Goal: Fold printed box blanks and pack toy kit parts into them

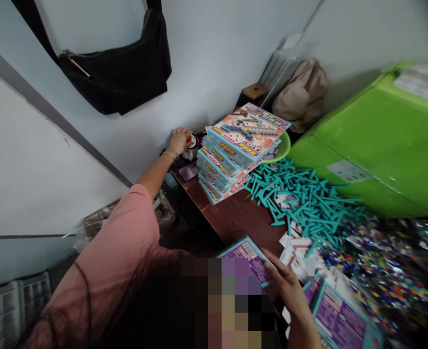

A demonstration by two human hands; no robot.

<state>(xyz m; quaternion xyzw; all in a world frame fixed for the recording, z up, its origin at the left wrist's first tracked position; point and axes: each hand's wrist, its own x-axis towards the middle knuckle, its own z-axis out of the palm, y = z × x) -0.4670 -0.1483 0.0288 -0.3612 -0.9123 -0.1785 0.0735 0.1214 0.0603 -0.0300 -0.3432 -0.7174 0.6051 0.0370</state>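
Observation:
My left hand (179, 140) reaches out to the far edge of the brown table (232, 215) by the wall. Its fingers are closed around a red-and-white tape dispenser (191, 145). My right hand (290, 291) is close to me and holds a flat toy box (248, 254) with a purple back and teal edge. A leaning stack of several colourful toy boxes (236, 150) stands right beside the left hand. Another purple-backed box (339, 320) lies by my right wrist.
A heap of teal plastic sticks (308, 198) and packets of small colourful pieces (377, 271) cover the table's right side. A big green box (384, 145) stands at the right. A black bag (119, 72) hangs on the wall. A beige bag (303, 94) sits in the corner.

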